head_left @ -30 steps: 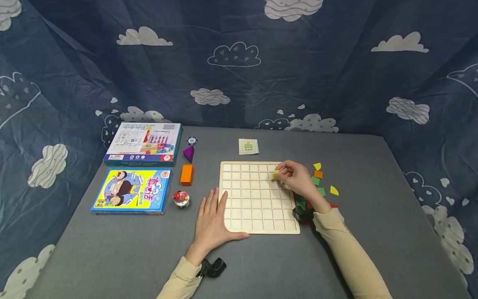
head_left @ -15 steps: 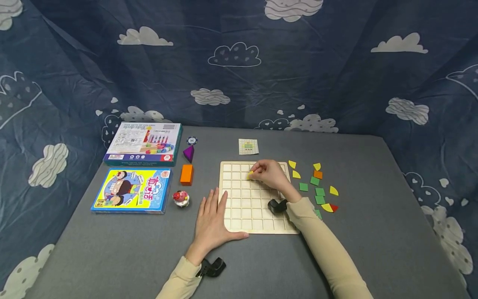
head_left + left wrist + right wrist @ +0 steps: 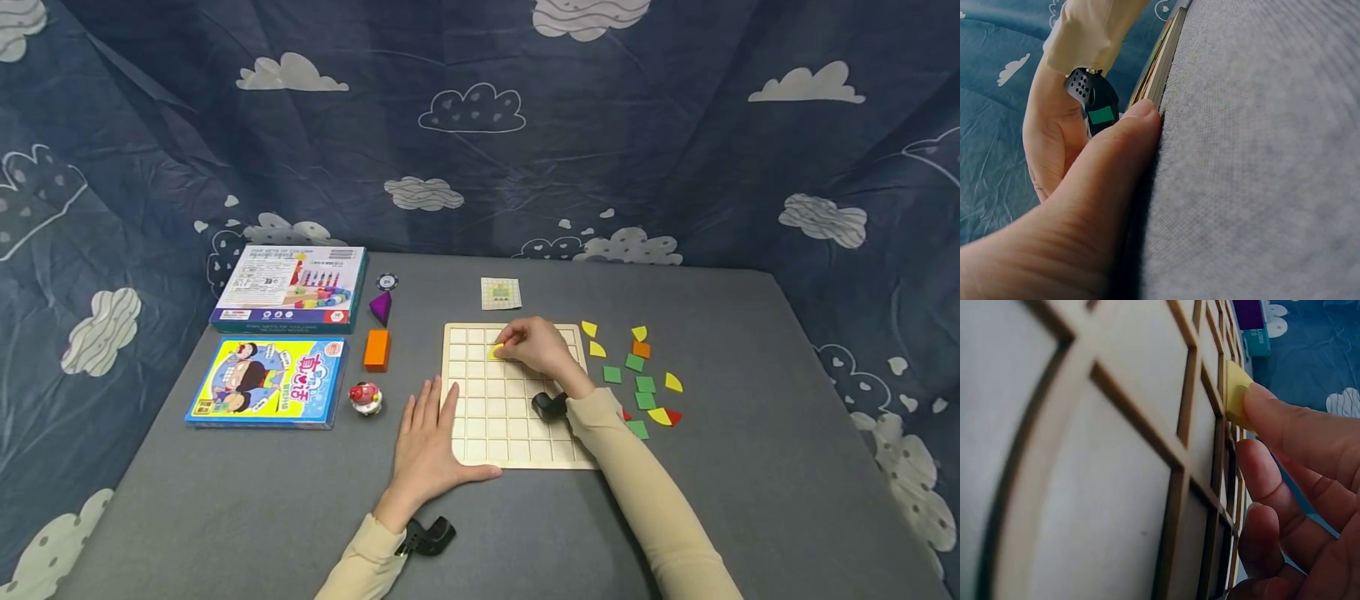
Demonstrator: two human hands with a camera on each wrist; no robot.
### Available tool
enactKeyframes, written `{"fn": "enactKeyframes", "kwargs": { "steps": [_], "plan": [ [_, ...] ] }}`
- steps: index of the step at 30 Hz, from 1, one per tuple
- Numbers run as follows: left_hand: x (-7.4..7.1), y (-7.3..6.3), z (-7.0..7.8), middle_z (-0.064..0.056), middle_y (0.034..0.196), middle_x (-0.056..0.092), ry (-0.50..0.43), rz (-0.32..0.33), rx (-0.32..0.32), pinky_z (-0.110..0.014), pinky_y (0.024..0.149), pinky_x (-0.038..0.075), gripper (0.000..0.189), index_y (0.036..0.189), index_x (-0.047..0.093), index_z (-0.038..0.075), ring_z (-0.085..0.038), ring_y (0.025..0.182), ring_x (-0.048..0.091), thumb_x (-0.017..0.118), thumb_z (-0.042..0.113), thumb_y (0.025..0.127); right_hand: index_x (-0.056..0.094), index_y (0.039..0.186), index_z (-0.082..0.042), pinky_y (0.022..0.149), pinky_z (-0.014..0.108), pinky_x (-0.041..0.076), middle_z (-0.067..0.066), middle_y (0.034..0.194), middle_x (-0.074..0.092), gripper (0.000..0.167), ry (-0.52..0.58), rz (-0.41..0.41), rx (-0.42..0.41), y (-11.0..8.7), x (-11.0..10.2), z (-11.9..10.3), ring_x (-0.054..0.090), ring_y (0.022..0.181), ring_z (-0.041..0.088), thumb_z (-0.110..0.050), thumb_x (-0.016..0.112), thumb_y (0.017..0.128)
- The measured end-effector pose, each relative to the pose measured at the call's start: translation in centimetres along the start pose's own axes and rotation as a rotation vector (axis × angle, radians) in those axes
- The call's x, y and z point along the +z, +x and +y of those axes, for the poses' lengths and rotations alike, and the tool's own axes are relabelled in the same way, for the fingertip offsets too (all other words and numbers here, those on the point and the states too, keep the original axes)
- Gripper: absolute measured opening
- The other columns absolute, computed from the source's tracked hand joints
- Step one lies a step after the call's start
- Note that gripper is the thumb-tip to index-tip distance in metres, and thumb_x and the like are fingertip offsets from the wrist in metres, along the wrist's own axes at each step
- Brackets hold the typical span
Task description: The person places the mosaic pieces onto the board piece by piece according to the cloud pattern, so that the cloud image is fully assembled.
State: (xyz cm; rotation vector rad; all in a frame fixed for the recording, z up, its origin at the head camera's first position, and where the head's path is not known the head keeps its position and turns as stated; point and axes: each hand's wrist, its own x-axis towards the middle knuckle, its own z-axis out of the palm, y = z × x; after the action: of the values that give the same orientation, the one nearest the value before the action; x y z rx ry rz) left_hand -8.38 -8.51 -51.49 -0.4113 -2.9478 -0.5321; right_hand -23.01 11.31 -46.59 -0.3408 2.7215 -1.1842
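Observation:
A wooden grid board (image 3: 476, 428) lies flat on the grey table. My left hand (image 3: 427, 446) rests beside its lower left corner, fingers straight and spread, the thumb along the near edge. In the left wrist view that thumb (image 3: 1100, 162) touches the board's edge. Over the upper part of the grid my right hand (image 3: 542, 347) pinches a small yellow quarter-round tile (image 3: 495, 352). From the right wrist, the yellow tile (image 3: 1238, 397) shows at the grid's ridges, held by thumb and fingertips; whether it sits in a cell I cannot tell.
Right of the board lie loose tiles: yellow quarter-rounds (image 3: 673, 382), green squares (image 3: 645, 384), an orange square (image 3: 641, 349) and red ones. A pattern card (image 3: 500, 293) lies behind. Two boxes (image 3: 266, 382), an orange block (image 3: 377, 350), a purple block (image 3: 380, 308) and a cupcake-like toy (image 3: 365, 398) stand left.
My right hand has carried the yellow tile leftward across the board, from its upper right to nearer the upper middle, uncovering loose tiles. The left hand has stayed in place.

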Motion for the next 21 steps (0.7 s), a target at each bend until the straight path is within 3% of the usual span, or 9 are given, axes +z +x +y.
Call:
{"fn": "enactKeyframes", "kwargs": {
  "steps": [11, 21],
  "plan": [
    [-0.1, 0.0, 0.1, -0.019, 0.155, 0.013, 0.007, -0.016, -0.003, -0.046, 0.113, 0.004, 0.131, 0.151, 0.022, 0.007, -0.031, 0.142, 0.009, 0.057, 0.088, 0.055, 0.077, 0.085, -0.017, 0.06, 0.031, 0.038, -0.003, 0.072, 0.063, 0.006, -0.099, -0.044, 0.038, 0.3, 0.0, -0.1, 0.052, 0.065, 0.018, -0.02, 0.077, 0.08],
    [-0.1, 0.0, 0.0, -0.019, 0.155, 0.012, 0.008, -0.019, -0.005, -0.045, 0.113, 0.004, 0.131, 0.151, 0.021, 0.007, -0.03, 0.142, 0.007, 0.057, 0.089, 0.055, 0.074, 0.096, -0.008, 0.055, 0.03, 0.037, 0.003, 0.072, 0.06, 0.015, 0.023, -0.051, -0.014, -1.1, -1.3, 0.8, 0.047, 0.061, 0.018, -0.017, 0.074, 0.083]
  ]
}}
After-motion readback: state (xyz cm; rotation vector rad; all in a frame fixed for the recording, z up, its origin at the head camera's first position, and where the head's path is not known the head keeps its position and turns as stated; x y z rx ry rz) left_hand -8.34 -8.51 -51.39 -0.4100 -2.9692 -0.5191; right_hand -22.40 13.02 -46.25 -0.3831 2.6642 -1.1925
